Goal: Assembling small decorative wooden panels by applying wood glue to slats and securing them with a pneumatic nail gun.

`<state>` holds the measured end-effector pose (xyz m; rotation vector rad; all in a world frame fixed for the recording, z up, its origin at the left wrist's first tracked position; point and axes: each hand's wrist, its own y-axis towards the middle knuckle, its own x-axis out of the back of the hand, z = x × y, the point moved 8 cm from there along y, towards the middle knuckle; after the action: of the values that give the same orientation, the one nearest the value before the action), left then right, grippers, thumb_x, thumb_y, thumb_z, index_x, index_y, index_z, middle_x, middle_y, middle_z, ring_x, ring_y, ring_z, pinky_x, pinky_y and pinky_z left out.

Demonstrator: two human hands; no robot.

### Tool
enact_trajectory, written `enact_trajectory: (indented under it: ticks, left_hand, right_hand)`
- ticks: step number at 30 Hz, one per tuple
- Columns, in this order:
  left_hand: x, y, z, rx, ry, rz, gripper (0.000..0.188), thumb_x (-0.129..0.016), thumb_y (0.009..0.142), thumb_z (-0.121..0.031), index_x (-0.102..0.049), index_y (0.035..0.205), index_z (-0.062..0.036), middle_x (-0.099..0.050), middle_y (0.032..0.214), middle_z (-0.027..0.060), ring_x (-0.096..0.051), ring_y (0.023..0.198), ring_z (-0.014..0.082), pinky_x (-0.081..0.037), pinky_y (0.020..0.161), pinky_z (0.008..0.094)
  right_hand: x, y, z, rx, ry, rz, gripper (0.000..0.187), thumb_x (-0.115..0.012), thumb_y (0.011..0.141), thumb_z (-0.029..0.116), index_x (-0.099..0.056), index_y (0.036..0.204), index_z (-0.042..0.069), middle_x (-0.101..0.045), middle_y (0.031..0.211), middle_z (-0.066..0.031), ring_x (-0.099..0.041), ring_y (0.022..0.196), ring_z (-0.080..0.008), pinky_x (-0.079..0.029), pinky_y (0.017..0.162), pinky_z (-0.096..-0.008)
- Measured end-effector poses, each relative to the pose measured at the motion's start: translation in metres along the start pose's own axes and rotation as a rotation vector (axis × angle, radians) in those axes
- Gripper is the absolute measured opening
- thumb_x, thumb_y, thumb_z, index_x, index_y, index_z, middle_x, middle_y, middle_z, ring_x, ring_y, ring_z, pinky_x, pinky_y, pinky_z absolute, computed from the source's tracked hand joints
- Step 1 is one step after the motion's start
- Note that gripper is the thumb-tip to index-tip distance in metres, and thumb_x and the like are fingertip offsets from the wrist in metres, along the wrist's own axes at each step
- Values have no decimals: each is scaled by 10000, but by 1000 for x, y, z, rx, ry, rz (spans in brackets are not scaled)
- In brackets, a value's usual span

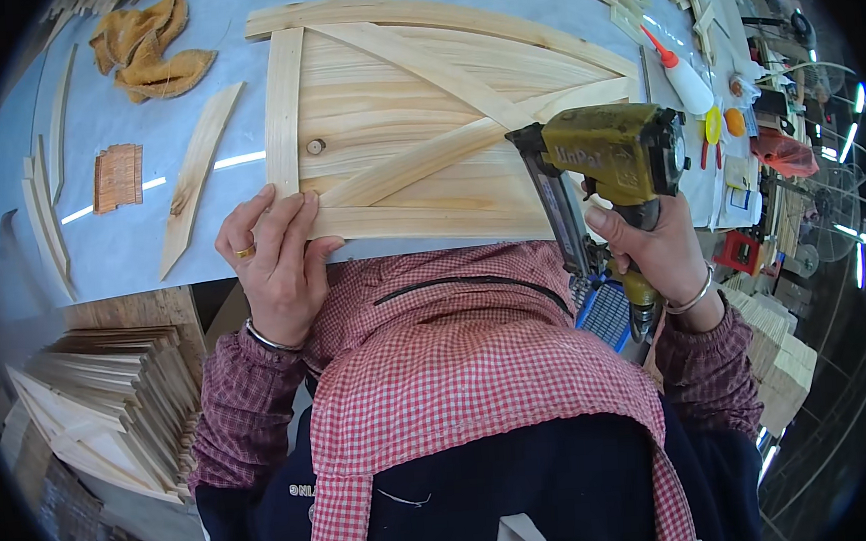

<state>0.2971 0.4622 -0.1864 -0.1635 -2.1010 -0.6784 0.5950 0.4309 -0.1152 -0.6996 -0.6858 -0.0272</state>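
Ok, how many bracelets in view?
2: one bracelet just behind the left hand, another bracelet just behind the right hand, gripping the nail gun. Sleeves may hide more.

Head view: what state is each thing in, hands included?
Left hand: resting on the panel's near-left corner
Right hand: closed around the nail gun's handle
Nail gun: held; contact with panel unclear
Panel: lying flat, slats laid across it
Loose slat: lying apart from the panel
Tan cloth: crumpled
White bottle: red nozzle on
Wooden panels: stacked together
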Motion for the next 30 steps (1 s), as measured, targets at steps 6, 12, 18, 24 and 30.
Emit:
enact_trajectory:
  ticks: [6,12,18,24,30]
  left_hand:
    - [-1,-3,-5,-4,9,-2,385,-705,713,-214,-631,1050,-44,-569,1071,52,-453,1109,255,-303,930,370]
    - [0,-5,-4,-7,10,-33,378,-683,727,-254,-636,1046,-56,-580,1058,30,-467,1103,235,-304,929,404]
    - [1,-9,1,-4,3,-51,371,-674,731,-259,-640,1041,-58,-579,1067,19,-482,1093,225,-304,929,423]
    - [1,-10,3,-3,-39,-51,368,-675,729,-251,-639,1041,-58,-578,1072,21,-469,1110,222,-296,934,433]
    - [2,-15,7,-4,-62,-57,357,-674,732,-245,-639,1034,-57,-579,1075,21,-461,1115,218,-285,944,437]
  right_hand:
    - [-2,3,3,30,-7,9,297,-686,810,204,-601,1016,7,-508,566,19,-449,427,-56,-361,408,-204]
    - [-4,4,6,26,-52,-19,277,-686,809,185,-596,989,-7,-513,563,9,-455,421,-63,-366,406,-207]
    - [-18,-14,27,195,-121,-99,253,-693,800,162,-590,944,-18,-540,600,-8,-475,453,-68,-385,430,-210]
    - [-68,-24,76,387,-112,97,319,-735,759,172,-592,960,-29,-611,741,-48,-568,625,-114,-464,573,-252]
    - [-101,-25,93,446,-329,151,339,-734,736,195,-621,1007,26,-662,783,-105,-634,656,-207,-501,639,-304]
